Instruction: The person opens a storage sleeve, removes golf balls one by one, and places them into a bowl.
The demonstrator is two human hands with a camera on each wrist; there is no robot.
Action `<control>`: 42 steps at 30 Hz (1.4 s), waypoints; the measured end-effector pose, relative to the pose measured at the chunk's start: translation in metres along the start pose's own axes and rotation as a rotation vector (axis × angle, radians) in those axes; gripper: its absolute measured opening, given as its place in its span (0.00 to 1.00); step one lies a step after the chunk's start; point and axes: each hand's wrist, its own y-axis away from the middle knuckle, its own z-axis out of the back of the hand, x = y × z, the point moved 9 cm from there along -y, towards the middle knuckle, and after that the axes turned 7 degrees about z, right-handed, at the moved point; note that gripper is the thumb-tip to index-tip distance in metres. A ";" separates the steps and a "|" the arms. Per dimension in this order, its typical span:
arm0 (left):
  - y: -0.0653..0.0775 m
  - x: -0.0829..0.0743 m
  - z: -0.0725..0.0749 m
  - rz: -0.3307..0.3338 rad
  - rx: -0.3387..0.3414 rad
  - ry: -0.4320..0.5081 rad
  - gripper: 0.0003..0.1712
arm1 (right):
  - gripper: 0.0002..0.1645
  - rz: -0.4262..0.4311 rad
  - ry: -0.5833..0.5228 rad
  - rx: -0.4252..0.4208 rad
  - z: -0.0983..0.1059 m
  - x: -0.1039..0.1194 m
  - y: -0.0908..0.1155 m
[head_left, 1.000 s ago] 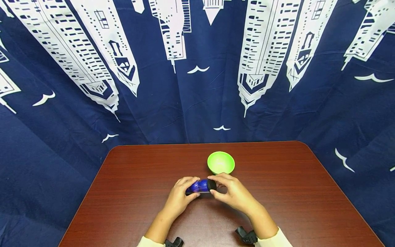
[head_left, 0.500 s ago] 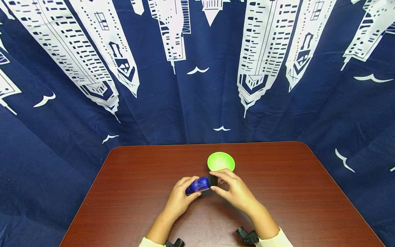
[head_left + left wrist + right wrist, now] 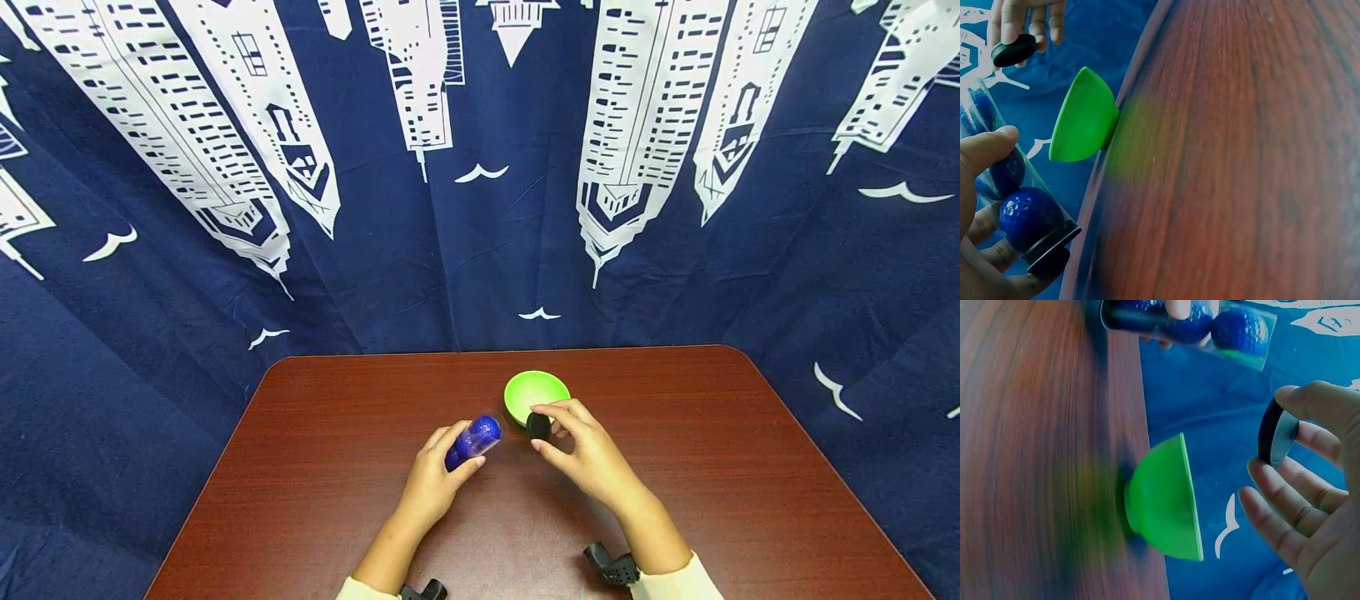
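My left hand (image 3: 437, 477) grips a clear tube (image 3: 1244, 358) that holds blue golf balls (image 3: 1029, 215). The tube's uncapped mouth tilts up to the right, and a black base closes its other end. Between the thumb and fingers of my right hand (image 3: 588, 450) is the round black cap (image 3: 1277, 432), apart from the tube. Just beyond both hands a green bowl (image 3: 537, 392) stands upright on the table; in the head view the cap overlaps its near rim.
The brown wooden table (image 3: 337, 417) has rounded far corners. A dark blue curtain (image 3: 450, 250) with white buildings and birds hangs behind it. Black camera mounts (image 3: 611, 567) sit on both wrists.
The black cap has come off the tube and moved right in my right hand. My left hand has tilted the tube's open end upward.
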 end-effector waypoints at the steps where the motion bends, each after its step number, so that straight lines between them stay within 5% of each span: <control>1: 0.000 0.000 0.000 0.002 -0.003 -0.001 0.31 | 0.28 -0.012 0.007 -0.002 0.001 -0.003 0.000; 19: -0.001 0.005 0.004 0.062 -0.008 0.055 0.31 | 0.27 -0.264 0.107 -0.084 0.023 -0.050 0.011; 32: -0.003 0.007 0.004 0.056 -0.024 0.063 0.30 | 0.28 -0.398 0.139 -0.007 0.024 -0.083 0.024; 42: -0.003 0.007 0.006 0.048 -0.034 0.059 0.30 | 0.31 -0.461 0.175 0.136 0.010 -0.102 0.035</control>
